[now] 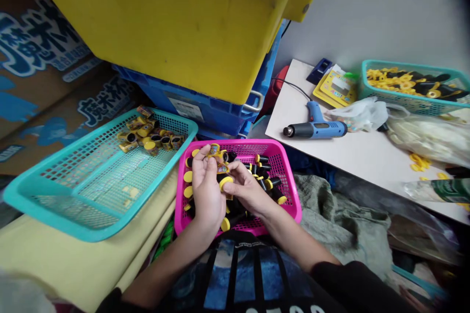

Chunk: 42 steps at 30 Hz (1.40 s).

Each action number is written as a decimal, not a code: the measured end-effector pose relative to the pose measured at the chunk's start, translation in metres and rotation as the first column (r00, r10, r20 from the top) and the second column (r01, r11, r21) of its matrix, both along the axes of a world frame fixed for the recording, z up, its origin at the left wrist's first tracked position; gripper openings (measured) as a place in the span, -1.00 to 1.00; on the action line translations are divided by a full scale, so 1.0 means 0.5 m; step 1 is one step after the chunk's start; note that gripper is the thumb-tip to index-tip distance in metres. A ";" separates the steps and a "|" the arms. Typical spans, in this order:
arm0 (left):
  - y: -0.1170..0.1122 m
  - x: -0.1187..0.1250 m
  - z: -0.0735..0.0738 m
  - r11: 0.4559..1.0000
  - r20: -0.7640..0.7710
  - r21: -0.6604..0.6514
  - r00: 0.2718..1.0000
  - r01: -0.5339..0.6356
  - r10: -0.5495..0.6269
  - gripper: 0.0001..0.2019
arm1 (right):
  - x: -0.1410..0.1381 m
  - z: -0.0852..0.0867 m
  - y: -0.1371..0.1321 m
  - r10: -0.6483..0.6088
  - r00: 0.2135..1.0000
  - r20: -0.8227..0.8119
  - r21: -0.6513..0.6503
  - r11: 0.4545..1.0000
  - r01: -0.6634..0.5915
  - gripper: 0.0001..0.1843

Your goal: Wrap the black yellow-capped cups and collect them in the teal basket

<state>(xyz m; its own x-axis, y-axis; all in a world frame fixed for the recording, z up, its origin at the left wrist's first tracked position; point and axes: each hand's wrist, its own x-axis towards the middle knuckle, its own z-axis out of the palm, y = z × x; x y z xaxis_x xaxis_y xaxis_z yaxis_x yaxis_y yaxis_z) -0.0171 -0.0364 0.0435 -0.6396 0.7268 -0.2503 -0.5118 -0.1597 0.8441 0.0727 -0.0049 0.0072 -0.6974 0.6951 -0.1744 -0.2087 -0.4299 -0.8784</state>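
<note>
My left hand (207, 188) and my right hand (246, 190) meet above a pink plastic mesh basket (287, 188). My left fingers grip a small label-wrapped yellow and black piece (216, 155). My right fingers pinch a yellow-capped black tube (225, 182), and I cannot tell whether it is joined to that piece. Several loose tubes (267, 182) like it lie in the basket. To the left, a teal mesh basket (75, 222) holds a cluster of labelled yellow and black pieces (152, 138), apart from both hands.
A yellow crate (165, 24) overhangs a blue crate (194, 105) at the back. Printed cardboard (44, 54) stands on the left. On a white table (304, 137) at right lie a blue hot air gun (316, 128), a plastic bag (362, 115), and a teal basket (414, 90) of yellow and black parts.
</note>
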 end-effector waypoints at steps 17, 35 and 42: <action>-0.029 -0.030 -0.039 0.999 -0.215 -0.027 0.976 0.032 -0.037 -0.58 | 0.058 0.014 0.014 -0.288 0.911 0.296 0.193 0.952 0.238 -0.51; -0.030 -0.063 -0.018 0.931 -0.458 -0.263 0.816 0.254 -0.352 -0.79 | 0.051 0.040 0.041 -0.211 0.878 0.430 0.273 0.957 0.097 -0.36; -0.033 -0.083 -0.023 0.941 -0.671 -0.243 0.659 0.237 -0.339 -0.86 | 0.097 0.054 0.069 -0.120 0.992 0.043 -0.230 0.965 0.126 -0.54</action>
<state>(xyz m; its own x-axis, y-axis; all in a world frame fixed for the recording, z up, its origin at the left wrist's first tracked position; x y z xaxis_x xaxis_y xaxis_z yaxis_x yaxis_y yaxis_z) -0.0585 -0.0530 0.0321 -0.4281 0.9004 0.0774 0.2269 0.0242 0.9736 0.1213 0.0299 0.0342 -0.6015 0.7135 -0.3593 -0.2491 -0.5949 -0.7642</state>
